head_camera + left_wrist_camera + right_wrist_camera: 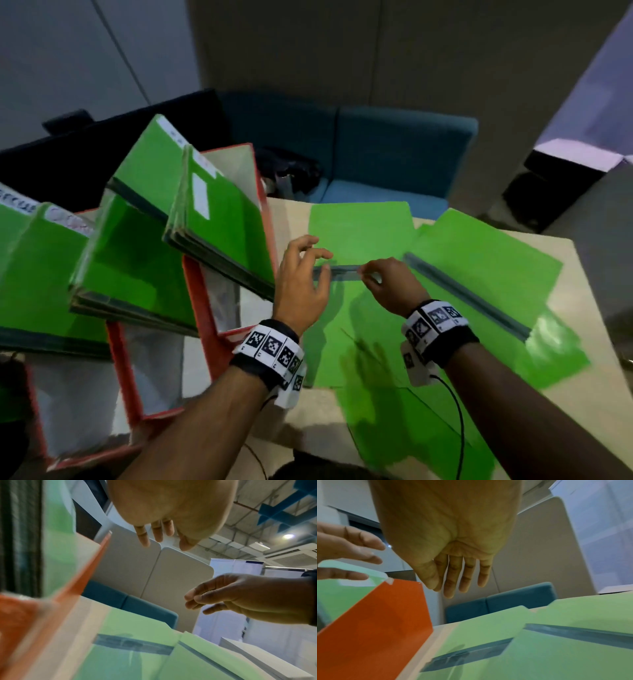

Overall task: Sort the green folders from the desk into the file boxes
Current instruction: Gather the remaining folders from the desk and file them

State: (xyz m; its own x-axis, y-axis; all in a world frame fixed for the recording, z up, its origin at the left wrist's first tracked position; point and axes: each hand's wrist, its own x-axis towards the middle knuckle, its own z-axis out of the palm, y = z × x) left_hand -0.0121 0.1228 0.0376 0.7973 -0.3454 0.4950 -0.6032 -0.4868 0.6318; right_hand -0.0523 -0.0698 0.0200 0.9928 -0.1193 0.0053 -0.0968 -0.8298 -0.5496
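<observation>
Several green folders lie overlapping on the pale desk (pixel 579 260): one in the middle (pixel 359 229), one to the right (pixel 479 260), one at the front (pixel 411 431). Both hands hover just over the middle folder's dark spine strip (pixel 344 270). My left hand (pixel 315 255) is at the strip's left end with fingers spread and relaxed (pixel 161 534). My right hand (pixel 371 274) is over the strip's right part, fingers straight and empty in the right wrist view (pixel 453 582). Orange file boxes (pixel 202 308) on the left hold more green folders (pixel 226 222).
Two more orange boxes (pixel 123 370) stand further left, with folders (pixel 137 260) leaning out of them. A blue sofa (pixel 394 154) lies beyond the desk's far edge, with a dark item (pixel 291 174) on it. A black cable (pixel 459 411) hangs from my right wrist.
</observation>
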